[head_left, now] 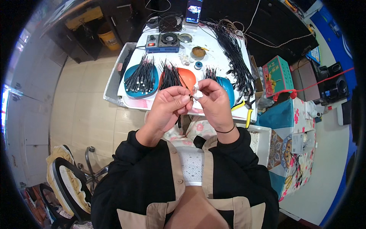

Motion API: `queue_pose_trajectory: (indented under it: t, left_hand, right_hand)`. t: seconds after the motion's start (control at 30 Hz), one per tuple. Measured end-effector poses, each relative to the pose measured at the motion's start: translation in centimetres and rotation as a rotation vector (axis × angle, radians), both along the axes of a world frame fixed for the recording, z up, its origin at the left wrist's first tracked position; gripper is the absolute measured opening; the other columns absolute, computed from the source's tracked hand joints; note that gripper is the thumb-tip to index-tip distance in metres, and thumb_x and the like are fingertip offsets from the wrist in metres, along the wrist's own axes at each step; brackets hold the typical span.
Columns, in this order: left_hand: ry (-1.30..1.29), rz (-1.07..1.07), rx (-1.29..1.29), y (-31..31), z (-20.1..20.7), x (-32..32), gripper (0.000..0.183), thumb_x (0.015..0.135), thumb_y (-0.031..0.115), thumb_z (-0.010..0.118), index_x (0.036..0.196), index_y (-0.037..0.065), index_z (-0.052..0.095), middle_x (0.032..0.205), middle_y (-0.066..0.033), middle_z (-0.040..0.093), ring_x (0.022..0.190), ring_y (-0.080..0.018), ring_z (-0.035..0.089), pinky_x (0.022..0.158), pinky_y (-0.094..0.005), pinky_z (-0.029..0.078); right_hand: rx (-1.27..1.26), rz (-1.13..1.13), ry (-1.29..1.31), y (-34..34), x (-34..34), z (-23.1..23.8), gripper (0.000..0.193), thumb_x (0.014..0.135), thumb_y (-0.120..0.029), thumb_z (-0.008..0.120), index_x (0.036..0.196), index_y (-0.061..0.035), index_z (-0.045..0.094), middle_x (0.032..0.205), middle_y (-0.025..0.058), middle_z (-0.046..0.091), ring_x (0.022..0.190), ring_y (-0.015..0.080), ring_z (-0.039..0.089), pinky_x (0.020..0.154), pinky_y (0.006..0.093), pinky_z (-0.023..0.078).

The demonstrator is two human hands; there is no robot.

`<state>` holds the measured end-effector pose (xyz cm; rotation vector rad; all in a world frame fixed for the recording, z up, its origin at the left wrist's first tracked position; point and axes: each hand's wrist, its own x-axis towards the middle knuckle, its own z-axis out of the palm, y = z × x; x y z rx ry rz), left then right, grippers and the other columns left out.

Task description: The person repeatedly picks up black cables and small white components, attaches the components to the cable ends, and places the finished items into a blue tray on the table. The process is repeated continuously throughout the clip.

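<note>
Both hands are raised close together in front of my chest, above the near edge of the white work table (213, 57). My left hand (167, 107) pinches a thin black cable (179, 121) whose end hangs down below the fingers. My right hand (213, 101) pinches a small pale piece (195, 92) at the cable's upper end, fingertips touching those of the left. Behind the hands lie a blue plate (131, 86) and an orange plate (187, 76), each heaped with short black cables, and a second blue plate (228, 87) partly hidden by my right hand.
A blue box-shaped device (162, 42), a small black fan (170, 23), a phone with a lit screen (193, 10) and a long bundle of black cables (234, 53) lie on the table. Yellow-handled pliers (248, 110) sit at its right edge. A colourful box (277, 74) and a patterned cloth stand right; a chair (68, 183) stands left.
</note>
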<state>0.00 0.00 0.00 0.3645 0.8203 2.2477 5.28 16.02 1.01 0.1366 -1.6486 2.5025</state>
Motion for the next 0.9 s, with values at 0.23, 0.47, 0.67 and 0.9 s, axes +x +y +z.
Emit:
queue_pose_trajectory:
  t: [0.23,0.47,0.67,0.9]
  left_hand:
    - [-0.008,-0.076,-0.04,-0.7,0.0,-0.1,0.013,0.088,0.003,0.06,0.099,-0.004,0.06,0.076,-0.0127,0.063,0.058,-0.009,0.052,0.049,-0.0173,0.034]
    - [0.045,-0.015,-0.021,-0.2,-0.3,0.5,0.016,0.089,0.002,0.059,0.103,-0.004,0.06,0.079,-0.0146,0.064,0.059,-0.0098,0.052,0.051,-0.0184,0.038]
    - [0.59,0.15,-0.448,-0.4,-0.7,1.2,0.019,0.089,0.003,0.06,0.105,-0.006,0.064,0.082,-0.0089,0.069,0.06,-0.0064,0.054,0.055,-0.0195,0.044]
    - [0.507,0.109,-0.378,0.8,-2.5,1.4,0.016,0.089,0.002,0.06,0.102,-0.005,0.066,0.08,-0.0081,0.067,0.062,-0.0071,0.053,0.055,-0.0203,0.042]
  right_hand:
    - [0.058,0.101,-0.109,0.8,0.1,1.2,0.018,0.085,-0.002,0.066,0.102,0.0014,0.059,0.096,0.0056,0.062,0.087,0.0108,0.06,0.081,0.0238,0.048]
    - [-0.242,0.184,-0.154,0.4,0.6,0.5,0.02,0.088,-0.004,0.062,0.106,0.0035,0.057,0.096,0.0063,0.063,0.085,0.0107,0.061,0.078,0.0239,0.049]
    - [-0.107,0.133,-0.16,0.9,0.9,-0.2,0.017,0.089,-0.006,0.055,0.105,0.0003,0.054,0.096,0.0064,0.061,0.08,0.0107,0.059,0.071,0.0242,0.049]
    - [-0.455,0.221,-0.329,1.5,1.6,-4.2,0.035,0.09,-0.011,0.05,0.124,-0.0013,0.047,0.108,0.0072,0.056,0.096,0.0144,0.058,0.082,0.0268,0.049]
